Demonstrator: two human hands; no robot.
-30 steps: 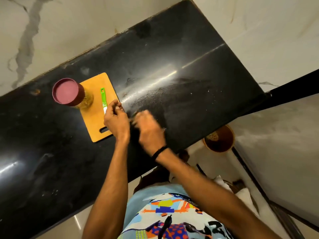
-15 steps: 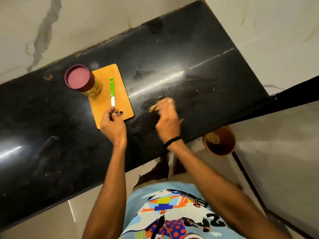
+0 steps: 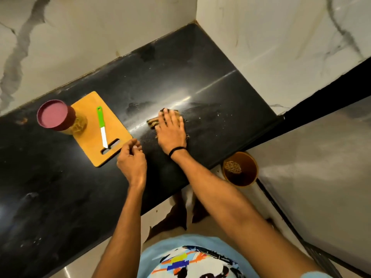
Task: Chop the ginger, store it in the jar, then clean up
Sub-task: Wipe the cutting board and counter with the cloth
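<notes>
Presses one brownish cloth point(image 3: 153, 123) flat onto the black tabletop point(image 3: 200, 77) with the right hand point(image 3: 170, 130), fingers spread. Rests the left hand point(image 3: 131, 159), fingers loosely curled with nothing visible in them, just beside one orange cutting board point(image 3: 90, 141). Carries one green-handled knife point(image 3: 102, 127) there, plus one maroon-lidded jar point(image 3: 80, 125) with yellowish ginger inside at the far-left corner. Stands between marble walls point(image 3: 100, 37), one brown bin point(image 3: 246, 178) on the floor below.

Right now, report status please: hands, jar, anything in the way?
Right hand flat on cloth, pressing counter. Left hand loosely curled beside board, holds nothing. Jar lidded; knife lies on board, away from cloth.
</notes>
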